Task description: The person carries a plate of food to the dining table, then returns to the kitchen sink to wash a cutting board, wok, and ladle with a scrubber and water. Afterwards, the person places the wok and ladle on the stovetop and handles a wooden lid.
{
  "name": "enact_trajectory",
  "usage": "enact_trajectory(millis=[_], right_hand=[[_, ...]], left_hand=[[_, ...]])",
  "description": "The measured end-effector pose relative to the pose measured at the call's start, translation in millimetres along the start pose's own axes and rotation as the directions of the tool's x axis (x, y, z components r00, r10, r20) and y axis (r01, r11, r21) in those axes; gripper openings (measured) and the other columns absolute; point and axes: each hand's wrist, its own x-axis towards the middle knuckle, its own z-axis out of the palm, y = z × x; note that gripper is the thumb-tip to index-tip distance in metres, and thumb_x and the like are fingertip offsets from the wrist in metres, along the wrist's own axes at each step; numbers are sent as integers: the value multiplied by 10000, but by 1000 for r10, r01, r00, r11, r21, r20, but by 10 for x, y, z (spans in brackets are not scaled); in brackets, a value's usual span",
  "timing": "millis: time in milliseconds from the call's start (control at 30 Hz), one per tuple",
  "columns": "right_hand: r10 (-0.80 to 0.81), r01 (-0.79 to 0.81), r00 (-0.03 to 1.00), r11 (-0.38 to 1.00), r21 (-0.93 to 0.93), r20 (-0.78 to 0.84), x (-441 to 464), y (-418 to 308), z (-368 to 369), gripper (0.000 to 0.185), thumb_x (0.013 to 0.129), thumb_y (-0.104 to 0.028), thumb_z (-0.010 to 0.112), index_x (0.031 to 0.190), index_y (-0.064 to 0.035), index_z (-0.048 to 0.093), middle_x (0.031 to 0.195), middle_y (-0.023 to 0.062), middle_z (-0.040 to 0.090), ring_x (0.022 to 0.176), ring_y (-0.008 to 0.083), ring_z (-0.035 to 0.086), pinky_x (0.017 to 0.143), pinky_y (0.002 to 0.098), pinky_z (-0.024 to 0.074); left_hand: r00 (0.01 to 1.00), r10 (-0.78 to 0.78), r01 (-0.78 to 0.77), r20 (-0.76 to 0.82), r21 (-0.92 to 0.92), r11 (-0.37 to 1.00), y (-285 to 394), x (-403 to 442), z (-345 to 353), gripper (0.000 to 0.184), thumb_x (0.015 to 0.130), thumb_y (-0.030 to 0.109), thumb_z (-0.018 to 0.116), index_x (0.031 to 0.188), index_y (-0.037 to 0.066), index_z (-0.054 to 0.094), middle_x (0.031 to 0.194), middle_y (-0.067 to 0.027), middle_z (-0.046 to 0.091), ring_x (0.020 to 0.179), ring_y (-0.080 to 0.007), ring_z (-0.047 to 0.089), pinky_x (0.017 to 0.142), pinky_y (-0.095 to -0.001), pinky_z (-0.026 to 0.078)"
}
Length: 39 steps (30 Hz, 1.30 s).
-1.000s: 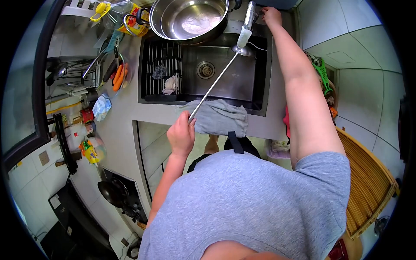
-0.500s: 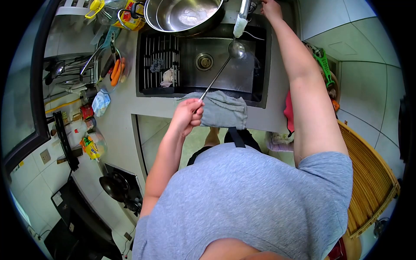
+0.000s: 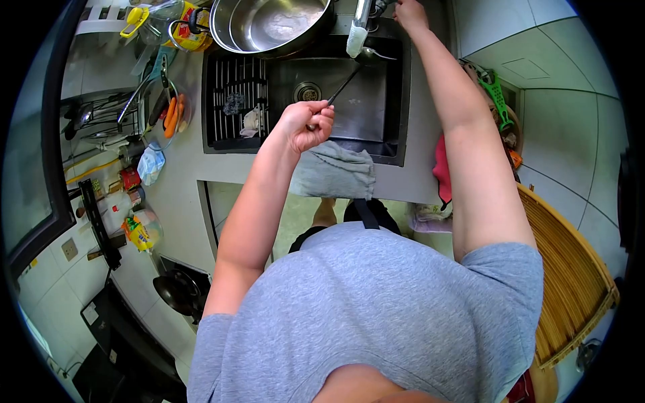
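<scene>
My left hand (image 3: 308,125) is closed around the handle of a metal ladle (image 3: 346,86), in front of the sink (image 3: 368,107). The ladle's bowl is tilted and sits just below the faucet's (image 3: 358,33) white-wrapped spout, over the far right part of the basin. My right hand (image 3: 410,16) reaches to the back of the counter, its fingers closed at the faucet handle (image 3: 383,7); the fingertips are partly cut off by the frame's top edge.
A large steel pot (image 3: 222,30) stands behind the sink, beside an oil bottle (image 3: 191,27). A black rack (image 3: 232,74) with a scrubber sits in the sink's left side. A grey-green cloth (image 3: 336,171) hangs over the front edge. Orange-handled scissors (image 3: 173,117) lie left.
My left hand has moved forward and right, taking the ladle farther back under the spout, and the bowl has turned. My right hand stays at the faucet. The view has shifted slightly.
</scene>
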Motion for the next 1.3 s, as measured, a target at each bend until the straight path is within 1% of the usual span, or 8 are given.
enact_trajectory(millis=[100,267,367,533,633,733,1067,1300], right_hand=[[-133,122,988,984,-130,-83,26,29,34,304,882,-182,467,1041,-92,710,1000,201,675,977,366,643,847,435,501],[-130,110,987,975,-192,-97,23,-44,13,292,886,-191,479,1025,-99,719,1035,195,668,1001,375,631,871,440,495],[-52,33,996,969,-246,-71,25,-92,6,284,882,-195,487,997,-90,725,1031,197,671,992,364,640,877,425,496],[123,-116,986,991,68,-114,181,-56,89,293,847,-238,512,889,-60,740,973,208,688,965,359,656,859,438,494],[129,-120,986,989,89,-109,228,-57,69,309,835,-254,508,865,-57,743,960,218,688,960,380,651,856,456,486],[11,-22,994,995,-92,-109,265,-46,59,313,836,-248,502,870,-49,741,960,226,686,951,394,646,855,456,483],[-10,11,995,1000,7,-103,232,13,71,297,855,-223,510,913,-37,734,963,241,678,947,393,647,839,451,489],[-107,90,988,985,-148,-109,244,74,69,271,851,-198,535,963,-43,727,984,237,672,967,385,649,855,437,498]], left_hand=[[986,-112,143,127,-272,952,98,42,59,180,1010,114,413,936,-43,463,686,-34,451,456,-56,332,386,-161,329],[985,-95,136,147,-296,946,123,-61,114,169,1008,100,409,944,-48,460,696,-43,454,461,-60,337,396,-157,336],[974,-84,139,211,-263,955,121,-132,38,171,1009,106,404,962,-50,452,723,-45,460,460,-52,328,412,-154,349],[974,-82,135,211,-252,958,103,-131,-28,166,1010,114,399,968,-38,451,723,-49,465,456,-49,324,421,-153,371],[982,-78,117,175,-225,967,90,-91,-21,166,1011,118,396,969,-33,452,726,-52,473,454,-49,324,425,-156,386],[984,-83,116,158,-211,971,65,-55,-14,168,1013,123,397,969,-29,451,730,-54,482,454,-48,330,423,-164,394],[997,-21,26,70,-65,998,-41,-77,43,143,998,111,450,961,-27,461,724,-57,494,452,-40,332,419,-165,358],[996,80,-73,-40,168,983,-231,-207,8,172,992,142,467,908,-6,496,718,-36,511,458,-33,349,447,-177,401]])
